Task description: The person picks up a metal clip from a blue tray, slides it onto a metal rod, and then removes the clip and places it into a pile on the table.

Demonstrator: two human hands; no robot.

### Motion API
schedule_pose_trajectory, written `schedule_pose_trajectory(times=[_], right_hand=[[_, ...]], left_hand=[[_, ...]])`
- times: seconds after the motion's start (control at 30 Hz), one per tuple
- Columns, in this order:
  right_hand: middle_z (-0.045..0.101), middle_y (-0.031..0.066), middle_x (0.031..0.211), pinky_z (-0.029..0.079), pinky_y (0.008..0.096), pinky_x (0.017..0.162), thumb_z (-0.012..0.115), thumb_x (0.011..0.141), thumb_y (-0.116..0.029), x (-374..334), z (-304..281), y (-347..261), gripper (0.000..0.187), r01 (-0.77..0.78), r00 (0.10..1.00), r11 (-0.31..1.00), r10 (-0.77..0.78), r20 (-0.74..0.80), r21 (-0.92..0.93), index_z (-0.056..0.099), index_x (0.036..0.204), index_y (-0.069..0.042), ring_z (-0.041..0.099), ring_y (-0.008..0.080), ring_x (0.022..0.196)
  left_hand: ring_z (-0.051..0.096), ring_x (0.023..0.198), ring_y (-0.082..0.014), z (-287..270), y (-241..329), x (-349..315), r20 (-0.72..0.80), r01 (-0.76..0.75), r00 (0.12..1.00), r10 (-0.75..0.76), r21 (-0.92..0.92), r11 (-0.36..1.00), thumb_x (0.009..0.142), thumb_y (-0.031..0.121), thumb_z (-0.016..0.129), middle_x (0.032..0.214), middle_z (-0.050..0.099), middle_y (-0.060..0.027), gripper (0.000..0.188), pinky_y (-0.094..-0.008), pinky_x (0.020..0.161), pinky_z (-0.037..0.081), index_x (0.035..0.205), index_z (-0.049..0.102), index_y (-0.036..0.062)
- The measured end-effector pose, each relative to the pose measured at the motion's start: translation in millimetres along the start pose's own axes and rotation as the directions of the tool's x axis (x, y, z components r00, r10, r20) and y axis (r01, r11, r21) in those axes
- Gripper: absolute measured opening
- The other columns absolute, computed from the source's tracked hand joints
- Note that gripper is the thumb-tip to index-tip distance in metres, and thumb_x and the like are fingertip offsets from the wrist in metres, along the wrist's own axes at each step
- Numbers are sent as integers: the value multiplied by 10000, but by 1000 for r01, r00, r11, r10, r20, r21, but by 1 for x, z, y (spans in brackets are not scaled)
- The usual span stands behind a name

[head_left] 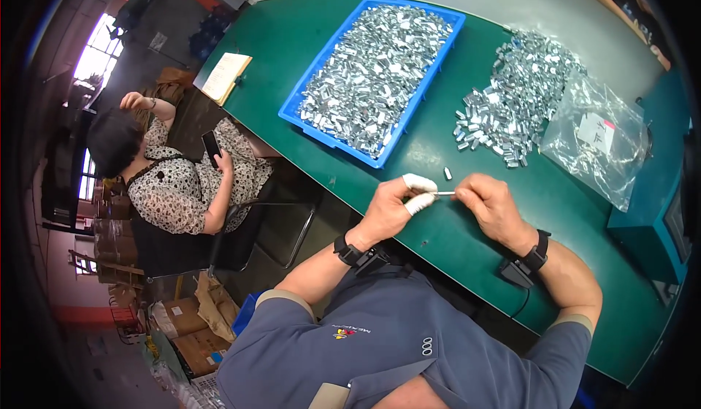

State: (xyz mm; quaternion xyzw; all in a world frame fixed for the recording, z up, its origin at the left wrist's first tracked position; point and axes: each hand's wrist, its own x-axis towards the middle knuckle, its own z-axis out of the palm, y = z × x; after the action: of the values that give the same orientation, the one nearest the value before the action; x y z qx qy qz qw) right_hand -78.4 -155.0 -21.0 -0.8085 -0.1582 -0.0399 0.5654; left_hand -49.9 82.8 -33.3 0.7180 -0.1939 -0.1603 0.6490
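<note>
My left hand [387, 210], with white coverings on thumb and index finger, is closed in a pinch at one end of a thin, pale rod [445, 193]. Any small part between those fingertips is hidden. At the rod's other end, the fingers of my right hand [495, 208] are closed on it. Just beyond the rod, a single small silver metal piece [447, 173] lies on the green table [343, 182]. Farther off, a blue tray [398, 142] is full of similar silver pieces. A loose heap of silver pieces [511, 106] spreads to its right.
A clear plastic bag [595, 142] with a label lies right of the heap. At the right edge stands a teal machine [650, 219]. A notepad [225, 77] sits at the table's left end. Left of the table, a seated person [179, 182] holds a phone [212, 148].
</note>
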Motion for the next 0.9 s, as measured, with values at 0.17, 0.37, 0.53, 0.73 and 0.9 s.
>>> schedule_pose_trajectory(times=[0.17,0.37,0.53,0.73,0.9], right_hand=[[614,101,672,441,352,602,624,975,-183,1,5,-11,265,-21,996,1000,21,83,4,675,761,-35,570,221,616],[599,78,625,424,338,552,587,1003,-198,0,2,-25,313,-175,976,985,172,135,7,632,749,-21,539,164,565],[606,31,642,434,262,551,527,1045,-220,-10,-1,5,332,-117,993,977,121,-9,176,583,786,-20,552,93,595],[607,32,661,425,257,555,493,1061,-217,-4,-2,8,334,-162,963,915,228,-144,369,550,787,-35,534,85,596],[591,25,687,391,225,558,461,1079,-283,1,-9,16,363,-69,912,916,218,-348,395,531,804,-56,485,69,602]], left_hand=[[684,892,-133,2,15,1,32,-48,999,43,157,986,913,26,703,972,716,-67,151,-277,801,545,1058,682,-12],[689,891,-138,2,21,-3,29,-73,997,68,205,976,929,54,697,971,722,-80,149,-285,786,546,1062,682,-12],[670,878,-132,-13,58,14,23,-88,996,85,299,950,935,104,702,975,713,-70,163,-287,787,534,1066,689,7],[676,980,-222,-83,87,106,-219,-122,934,284,550,826,905,99,699,1066,701,-100,258,-358,853,522,1149,649,29],[626,1061,-360,-40,77,85,173,-419,882,438,713,562,830,87,729,1117,662,-149,384,-425,941,498,1204,643,88]])
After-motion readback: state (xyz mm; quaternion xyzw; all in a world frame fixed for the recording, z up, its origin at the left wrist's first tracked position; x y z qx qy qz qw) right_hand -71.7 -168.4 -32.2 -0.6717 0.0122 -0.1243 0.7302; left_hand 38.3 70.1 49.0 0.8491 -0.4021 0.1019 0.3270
